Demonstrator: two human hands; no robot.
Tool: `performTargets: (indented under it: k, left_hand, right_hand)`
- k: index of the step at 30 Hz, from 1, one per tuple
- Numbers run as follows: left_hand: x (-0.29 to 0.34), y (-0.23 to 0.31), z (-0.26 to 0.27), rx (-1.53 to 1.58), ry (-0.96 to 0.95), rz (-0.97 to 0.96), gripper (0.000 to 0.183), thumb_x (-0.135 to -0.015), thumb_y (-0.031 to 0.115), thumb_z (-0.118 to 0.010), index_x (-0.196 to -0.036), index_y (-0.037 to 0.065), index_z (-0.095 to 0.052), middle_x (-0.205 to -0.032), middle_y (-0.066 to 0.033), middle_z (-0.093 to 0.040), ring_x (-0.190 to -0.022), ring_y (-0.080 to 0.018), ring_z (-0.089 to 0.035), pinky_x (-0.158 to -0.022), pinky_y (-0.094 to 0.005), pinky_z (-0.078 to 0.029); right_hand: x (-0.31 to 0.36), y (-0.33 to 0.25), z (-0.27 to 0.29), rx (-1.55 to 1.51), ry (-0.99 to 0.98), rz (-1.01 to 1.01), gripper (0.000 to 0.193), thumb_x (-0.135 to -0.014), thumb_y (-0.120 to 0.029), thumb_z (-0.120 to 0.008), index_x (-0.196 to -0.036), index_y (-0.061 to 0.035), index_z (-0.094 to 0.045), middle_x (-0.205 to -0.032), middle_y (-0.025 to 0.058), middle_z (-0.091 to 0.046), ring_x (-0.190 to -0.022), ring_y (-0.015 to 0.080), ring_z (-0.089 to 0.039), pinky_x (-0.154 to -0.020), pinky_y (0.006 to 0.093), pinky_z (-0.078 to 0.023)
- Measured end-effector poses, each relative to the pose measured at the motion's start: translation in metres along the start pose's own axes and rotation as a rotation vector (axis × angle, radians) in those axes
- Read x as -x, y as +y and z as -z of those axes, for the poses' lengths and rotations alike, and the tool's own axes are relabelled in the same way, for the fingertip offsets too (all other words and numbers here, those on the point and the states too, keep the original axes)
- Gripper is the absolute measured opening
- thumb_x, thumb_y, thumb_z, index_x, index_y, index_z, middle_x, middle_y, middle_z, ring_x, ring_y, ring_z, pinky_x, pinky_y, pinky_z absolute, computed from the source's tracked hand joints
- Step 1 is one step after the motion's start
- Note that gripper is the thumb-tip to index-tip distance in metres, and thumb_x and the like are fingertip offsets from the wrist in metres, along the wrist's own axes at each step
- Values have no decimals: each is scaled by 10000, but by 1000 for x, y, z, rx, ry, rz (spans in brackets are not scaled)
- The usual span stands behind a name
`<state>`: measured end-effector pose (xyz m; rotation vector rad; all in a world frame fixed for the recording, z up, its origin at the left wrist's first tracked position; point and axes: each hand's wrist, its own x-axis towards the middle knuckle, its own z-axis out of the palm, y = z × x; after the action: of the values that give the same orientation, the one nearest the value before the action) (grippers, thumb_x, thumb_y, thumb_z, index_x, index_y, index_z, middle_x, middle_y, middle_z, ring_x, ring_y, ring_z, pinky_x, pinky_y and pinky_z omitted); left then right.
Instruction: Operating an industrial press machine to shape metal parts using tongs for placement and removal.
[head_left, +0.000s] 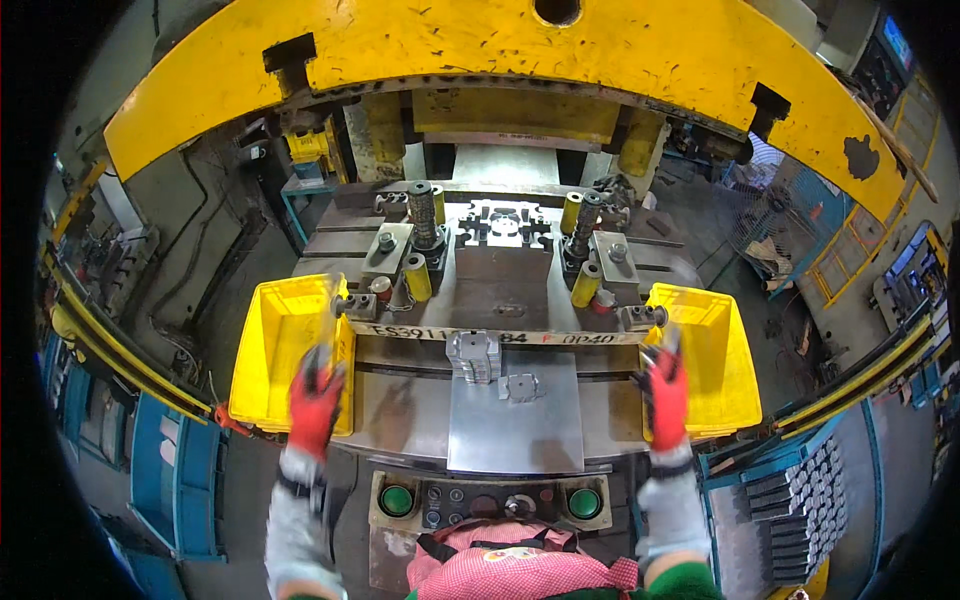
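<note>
Both forearms reach straight forward from the lower edge, well apart and almost parallel, one on each side of the pink apron. The left hand, in a red and dark glove, points away from the body and overlaps the inner wall of the left bin, a yellow one; whether it touches the wall is unclear. The right hand, gloved alike, mirrors it at the inner wall of the yellow right bin, its fingers also pointing forward. Pale blur covers the fingertips of both, so I cannot tell how far either grip is open or whether it has hold of anything. Between the hands, apart from both, the stack of grey metal parts stands at the far end of the bare plate, with a loose part lying just beside it, to its right. Behind them is the die; nearer the body, the control panel has two green buttons.
</note>
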<state>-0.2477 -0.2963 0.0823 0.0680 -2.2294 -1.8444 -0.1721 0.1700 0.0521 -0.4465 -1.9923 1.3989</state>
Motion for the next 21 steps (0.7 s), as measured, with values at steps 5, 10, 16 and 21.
performTargets:
  k: [5, 10, 16, 21]
  left_hand:
    - [-88, 80, -140, -228, -492, 155, 342, -692, 310, -627, -899, 47, -556, -694, -38, -553, -636, -120, -506, -572, -275, -400]
    - [-137, 63, -230, -725, -483, 89, 337, -666, 311, -653, -857, 43, -580, -741, -26, -576, -633, -93, -512, -583, -272, -406]
    - [-90, 58, -173, -11, -323, 85, 368, -683, 313, -640, -920, 48, -541, -782, -60, -560, -716, -120, -494, -657, -272, -396]
    - [3, 37, -52, 158, -52, 287, 218, -718, 100, -612, -892, 74, -483, -630, 16, -471, -498, -40, -416, -412, -184, -325]
  right_hand:
    - [-89, -77, -132, 42, -578, 103, 373, -696, -206, -589, -1009, -28, -491, -856, 87, -560, -787, 197, -519, -694, 290, -396]
    - [-132, -52, -188, 180, -541, -48, 320, -659, -206, -607, -917, -39, -515, -828, 85, -573, -769, 199, -531, -674, 297, -399]
    - [-54, -75, -92, -307, -250, 66, 462, -737, -91, -571, -1158, -41, -388, -900, 61, -541, -789, 124, -496, -697, 246, -401]
    - [43, -39, 43, -245, 101, -206, 451, -771, -14, -477, -1202, -17, -346, -929, 60, -515, -724, 100, -477, -623, 207, -400]
